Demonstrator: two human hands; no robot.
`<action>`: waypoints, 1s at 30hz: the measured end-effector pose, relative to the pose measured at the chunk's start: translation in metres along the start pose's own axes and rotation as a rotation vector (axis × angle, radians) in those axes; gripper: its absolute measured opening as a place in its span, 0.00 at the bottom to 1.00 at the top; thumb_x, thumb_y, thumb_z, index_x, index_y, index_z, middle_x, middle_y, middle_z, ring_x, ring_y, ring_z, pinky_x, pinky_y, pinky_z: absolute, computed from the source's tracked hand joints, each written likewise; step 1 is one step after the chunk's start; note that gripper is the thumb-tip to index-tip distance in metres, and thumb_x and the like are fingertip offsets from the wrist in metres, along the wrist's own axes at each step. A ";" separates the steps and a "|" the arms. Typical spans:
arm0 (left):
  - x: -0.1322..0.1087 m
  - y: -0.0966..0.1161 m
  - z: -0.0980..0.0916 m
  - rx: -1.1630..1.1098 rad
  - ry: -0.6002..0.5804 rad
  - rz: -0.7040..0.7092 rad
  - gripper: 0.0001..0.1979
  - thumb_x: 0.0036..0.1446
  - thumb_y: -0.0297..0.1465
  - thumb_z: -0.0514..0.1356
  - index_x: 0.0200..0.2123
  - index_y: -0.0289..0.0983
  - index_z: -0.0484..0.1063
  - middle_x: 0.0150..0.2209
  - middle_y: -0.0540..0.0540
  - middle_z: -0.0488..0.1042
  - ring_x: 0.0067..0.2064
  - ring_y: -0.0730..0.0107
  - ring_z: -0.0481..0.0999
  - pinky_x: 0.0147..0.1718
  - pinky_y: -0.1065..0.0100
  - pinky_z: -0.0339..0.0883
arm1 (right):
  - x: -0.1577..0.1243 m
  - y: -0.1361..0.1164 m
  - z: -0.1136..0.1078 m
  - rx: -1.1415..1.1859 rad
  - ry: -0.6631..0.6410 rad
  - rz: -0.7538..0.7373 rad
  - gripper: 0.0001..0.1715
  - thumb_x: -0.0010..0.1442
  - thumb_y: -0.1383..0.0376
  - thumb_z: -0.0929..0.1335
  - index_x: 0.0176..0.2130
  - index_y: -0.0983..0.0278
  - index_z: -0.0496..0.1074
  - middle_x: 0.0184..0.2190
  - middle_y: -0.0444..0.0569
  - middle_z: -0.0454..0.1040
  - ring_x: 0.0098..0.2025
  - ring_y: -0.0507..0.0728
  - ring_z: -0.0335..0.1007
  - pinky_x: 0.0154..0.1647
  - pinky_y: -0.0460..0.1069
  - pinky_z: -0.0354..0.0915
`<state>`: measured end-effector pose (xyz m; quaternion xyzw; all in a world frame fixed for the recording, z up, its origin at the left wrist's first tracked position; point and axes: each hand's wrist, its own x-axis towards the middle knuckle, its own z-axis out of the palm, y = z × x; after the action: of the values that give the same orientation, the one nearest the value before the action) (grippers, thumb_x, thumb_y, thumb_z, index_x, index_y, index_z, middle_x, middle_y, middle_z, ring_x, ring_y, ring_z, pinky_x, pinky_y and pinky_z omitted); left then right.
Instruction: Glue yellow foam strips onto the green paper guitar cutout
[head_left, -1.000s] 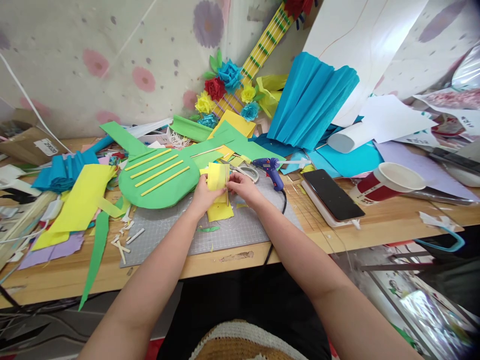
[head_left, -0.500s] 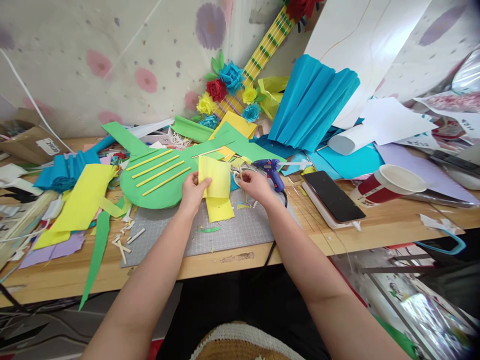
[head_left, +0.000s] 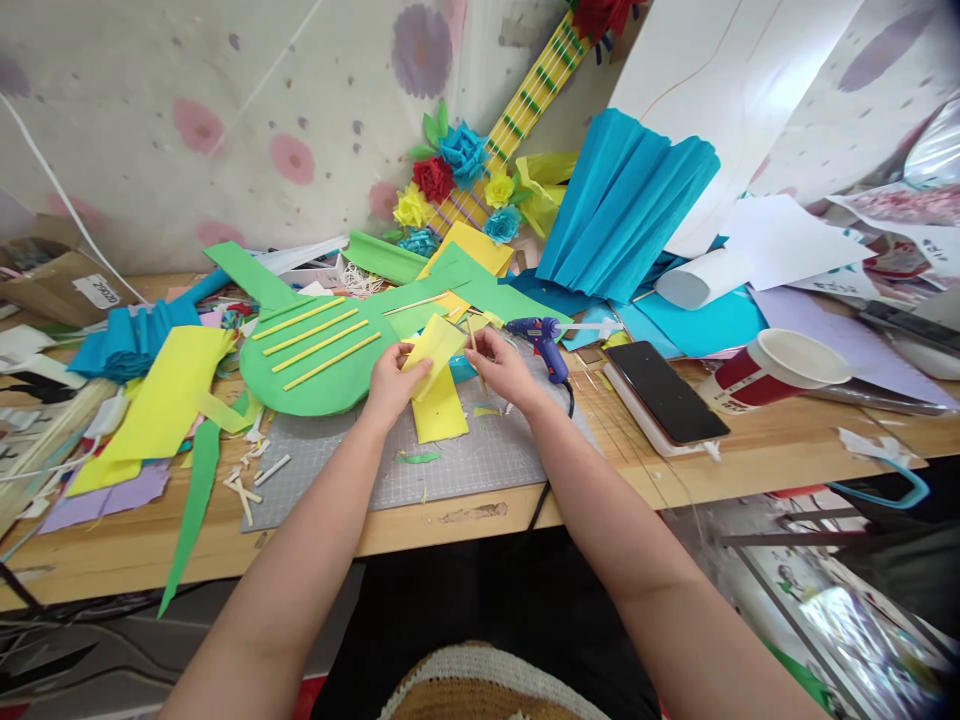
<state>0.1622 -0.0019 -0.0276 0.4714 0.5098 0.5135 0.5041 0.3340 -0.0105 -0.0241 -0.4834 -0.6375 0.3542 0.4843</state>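
Note:
My left hand (head_left: 395,383) pinches a piece of yellow paper (head_left: 436,350), tilted above the mat. Close by on the right, my right hand (head_left: 504,366) is closed on a thin wooden stick (head_left: 475,352), held near the paper's right edge. Under the held piece, a second yellow sheet (head_left: 441,412) lies flat on the grey cutting mat (head_left: 360,470). To the left rests a green guitar-shaped cutout (head_left: 315,390) bearing several yellow strips. A blue glue gun (head_left: 549,352) lies just beyond my right hand.
A phone (head_left: 667,390) lies on a white block right of the mat, beside a red and white paper cup (head_left: 780,368). Yellow paper (head_left: 161,400) and a green strip (head_left: 193,510) lie left. Blue crepe paper (head_left: 626,210) and a flowered yellow guitar (head_left: 529,95) stand at the back.
My left hand has tilted the yellow paper and turned it toward the right. My right hand has shifted slightly left with the stick, which now stands at the paper's edge.

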 end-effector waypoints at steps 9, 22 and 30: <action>-0.003 0.008 -0.003 -0.001 -0.227 -0.126 0.14 0.31 0.34 0.67 0.24 0.35 0.70 0.21 0.51 0.71 0.22 0.74 0.68 0.22 0.72 0.59 | -0.005 -0.017 -0.016 0.306 -0.254 0.085 0.16 0.47 0.54 0.70 0.30 0.63 0.69 0.25 0.42 0.65 0.23 0.47 0.58 0.23 0.46 0.59; 0.005 0.001 -0.002 -0.239 0.027 -0.061 0.22 0.33 0.40 0.68 0.32 0.37 0.67 0.29 0.50 0.73 0.30 0.72 0.72 0.30 0.69 0.65 | 0.001 0.006 -0.014 0.115 -0.130 0.213 0.12 0.47 0.57 0.69 0.25 0.63 0.66 0.16 0.39 0.61 0.17 0.47 0.56 0.17 0.45 0.54; 0.010 -0.003 -0.006 -0.160 0.036 -0.021 0.22 0.31 0.31 0.68 0.33 0.36 0.67 0.29 0.49 0.75 0.30 0.71 0.73 0.31 0.68 0.66 | -0.001 0.007 -0.014 0.007 -0.141 0.254 0.10 0.46 0.59 0.69 0.25 0.62 0.65 0.18 0.40 0.64 0.18 0.49 0.58 0.18 0.46 0.55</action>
<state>0.1560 0.0073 -0.0314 0.4150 0.4813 0.5557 0.5361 0.3490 -0.0096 -0.0266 -0.5324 -0.6024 0.4478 0.3914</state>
